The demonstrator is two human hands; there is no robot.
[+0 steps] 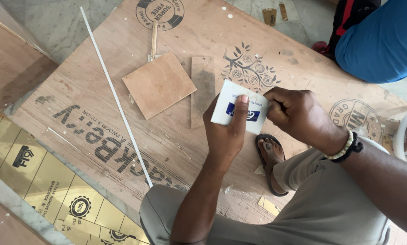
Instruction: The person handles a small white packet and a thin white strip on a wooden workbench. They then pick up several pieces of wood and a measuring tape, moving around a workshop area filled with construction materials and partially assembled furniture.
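Both hands hold one small white card [239, 107] with a blue patch, above a big plywood sheet [203, 41] on the floor. The left hand [226, 131] is closed on its lower edge, thumb pressed flat on the face. The right hand [294, 115] pinches its right end (fingertips hidden behind the card). A square wood piece [159, 84] and a thin white strip [115, 95] lie on the sheet nearby, the person's sandal [270, 161] below the card
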